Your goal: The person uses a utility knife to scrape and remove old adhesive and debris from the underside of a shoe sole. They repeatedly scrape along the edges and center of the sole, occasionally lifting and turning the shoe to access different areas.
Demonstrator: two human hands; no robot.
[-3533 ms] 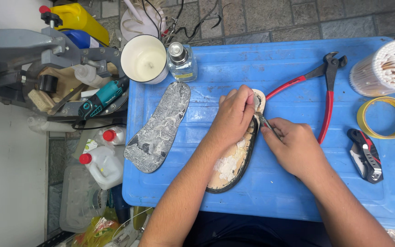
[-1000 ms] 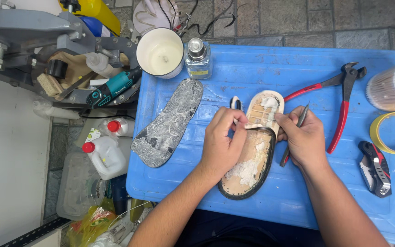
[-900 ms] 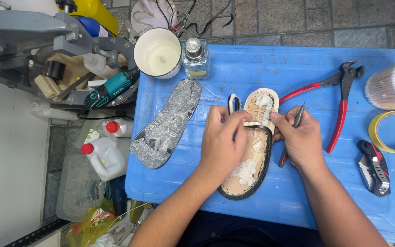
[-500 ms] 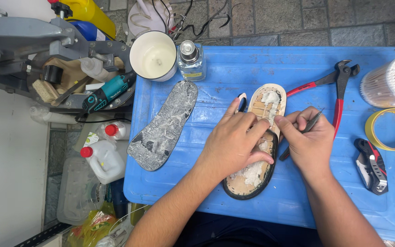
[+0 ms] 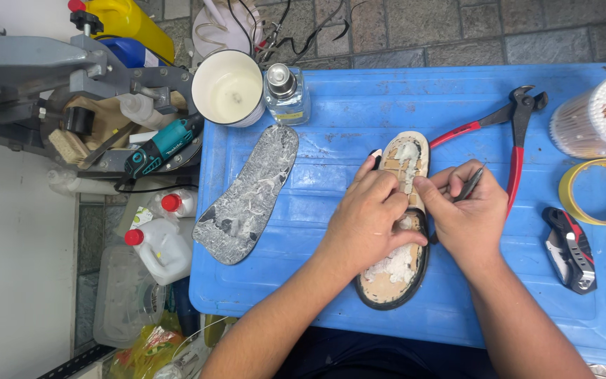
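A sandal [image 5: 398, 270] lies sole up on the blue plastic table [image 5: 359, 98], its tan underside patchy with white glue and rimmed in black. My left hand [image 5: 369, 221] presses down on its middle, fingers spread over the sole. My right hand [image 5: 468, 217] pinches the sole's right edge with its fingertips while holding a thin metal tool [image 5: 473, 184] between the fingers. A detached grey outsole [image 5: 247, 196], streaked with dried glue, lies to the left of the sandal.
Red-handled pincers [image 5: 510, 133] lie right of the sandal. A tub of sticks [image 5: 597, 116], yellow tape roll [image 5: 597, 191] and folding knife [image 5: 571, 249] sit at the right. A white cup [image 5: 227, 88] and glass bottle [image 5: 286, 95] stand at the back left. Bottles and a power tool [image 5: 163, 144] crowd the floor.
My hands shifted from the sandal's toe end toward its middle. The left hand flattened onto the sole, and the right hand moved in to pinch the edge.
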